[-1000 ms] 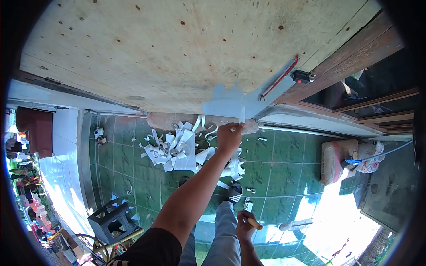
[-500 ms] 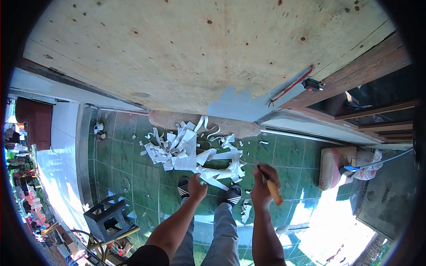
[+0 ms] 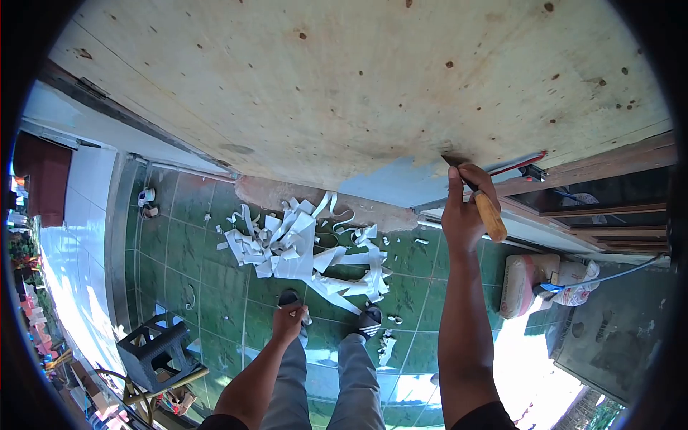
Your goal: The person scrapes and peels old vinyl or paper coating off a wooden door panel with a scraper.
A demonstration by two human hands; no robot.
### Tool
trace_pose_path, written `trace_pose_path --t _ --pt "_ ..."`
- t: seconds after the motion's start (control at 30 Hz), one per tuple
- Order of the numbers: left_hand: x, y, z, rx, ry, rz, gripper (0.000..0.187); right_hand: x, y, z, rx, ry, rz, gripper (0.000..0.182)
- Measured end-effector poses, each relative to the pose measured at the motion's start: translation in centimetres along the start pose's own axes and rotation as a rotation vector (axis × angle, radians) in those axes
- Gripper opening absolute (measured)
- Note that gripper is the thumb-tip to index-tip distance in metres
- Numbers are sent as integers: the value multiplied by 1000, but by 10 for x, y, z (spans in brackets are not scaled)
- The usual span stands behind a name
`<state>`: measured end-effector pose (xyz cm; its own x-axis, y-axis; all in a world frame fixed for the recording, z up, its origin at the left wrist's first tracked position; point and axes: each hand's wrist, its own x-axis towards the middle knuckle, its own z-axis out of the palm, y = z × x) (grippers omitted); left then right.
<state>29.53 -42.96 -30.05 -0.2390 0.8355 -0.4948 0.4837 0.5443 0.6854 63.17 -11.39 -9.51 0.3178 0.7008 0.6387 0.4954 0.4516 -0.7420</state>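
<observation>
My right hand (image 3: 466, 215) grips a knife-like tool (image 3: 489, 215) with a wooden handle. The tool's dark pointed blade meets a wooden door panel (image 3: 344, 93), just above a grey-blue patch (image 3: 401, 183) along its lower edge. Down by my feet, my left hand (image 3: 289, 321) is closed, with a small pale thing at its fingers that I cannot make out. A pile of torn white strips (image 3: 290, 247) lies on the green tiles at the foot of the panel.
A dark plastic stool (image 3: 161, 351) stands at the lower left. To the right, sacks (image 3: 529, 283) lie by the wall near a blue hose (image 3: 609, 278). A black latch (image 3: 532, 173) sits at the door frame. Shoes (image 3: 147, 203) rest at the left wall.
My right hand has risen with the tool from above the floor to the panel. My left hand has moved a little left and down. The view has shifted too.
</observation>
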Motion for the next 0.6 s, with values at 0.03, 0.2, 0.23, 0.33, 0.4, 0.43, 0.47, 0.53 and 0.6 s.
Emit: trace_pose_path --t 0.03,0.2,0.23,0.33,0.4,0.43,0.47,0.53,0.6 --pt "1 -2 -3 47 -28 -34 26 -1 -1 1 -36 -14 -4 13" --pt "10 3 -15 196 22 57 19 -4 -3 4 0 81 97 14" --pt "11 2 -15 253 133 166 20 -10 0 8 71 141 159 15" --pt "23 5 -19 348 375 424 22 -8 1 5 67 75 174 14" --pt "34 7 -27 325 385 503 15 -8 5 1 -25 14 127 14" --pt "38 12 -31 253 319 425 13 -12 14 3 -71 13 98 14" --pt "39 16 -35 183 250 344 12 -16 22 4 -119 10 72 14" --pt "44 12 -44 159 182 220 16 -26 25 5 -115 -10 53 14" --pt "61 4 -51 245 203 134 24 -22 22 8 -58 12 62 13"
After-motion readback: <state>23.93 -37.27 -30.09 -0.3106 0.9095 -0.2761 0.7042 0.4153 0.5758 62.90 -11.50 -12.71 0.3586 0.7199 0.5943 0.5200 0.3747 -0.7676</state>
